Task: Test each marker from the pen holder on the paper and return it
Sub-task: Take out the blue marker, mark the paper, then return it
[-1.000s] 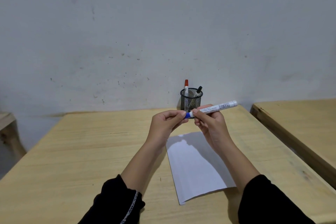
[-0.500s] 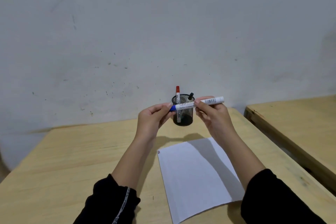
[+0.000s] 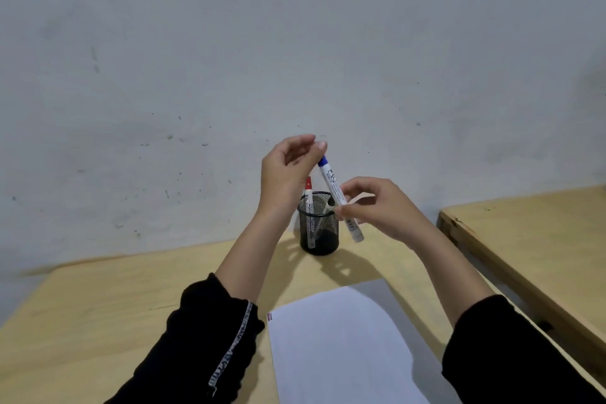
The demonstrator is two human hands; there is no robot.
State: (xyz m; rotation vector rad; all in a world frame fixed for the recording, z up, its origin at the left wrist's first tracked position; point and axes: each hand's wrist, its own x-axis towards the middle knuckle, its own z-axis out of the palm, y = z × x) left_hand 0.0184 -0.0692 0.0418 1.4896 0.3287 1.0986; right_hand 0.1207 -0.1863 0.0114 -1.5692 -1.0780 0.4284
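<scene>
Wooden table (image 3: pixel 98 321) against grey scuffed wall (image 3: pixel 229 43); paper (image 3: pixel 337 348) lies flat.

We see a desk (image 3: pixel 98 321) of pale wood, matt, grain visible, edges a bit rough. Paper (image 3: pixel 334 348) is plain white, smooth, matt. Pen holder (image 3: pixel 318 226) is black wire mesh, looks like metal, low sheen. Blue marker (image 3: pixel 337 193) has a white plastic barrel, slightly glossy, printed label; red marker (image 3: pixel 308 197) looks the same plastic. Sleeves (image 3: pixel 210 331) are black matt cloth, with a patterned trim strip. Wall (image 3: pixel 229 59) is painted, matt, scuffed and speckled. Second wooden surface (image 3: pixel 541 239) at right, same finish.
</scene>
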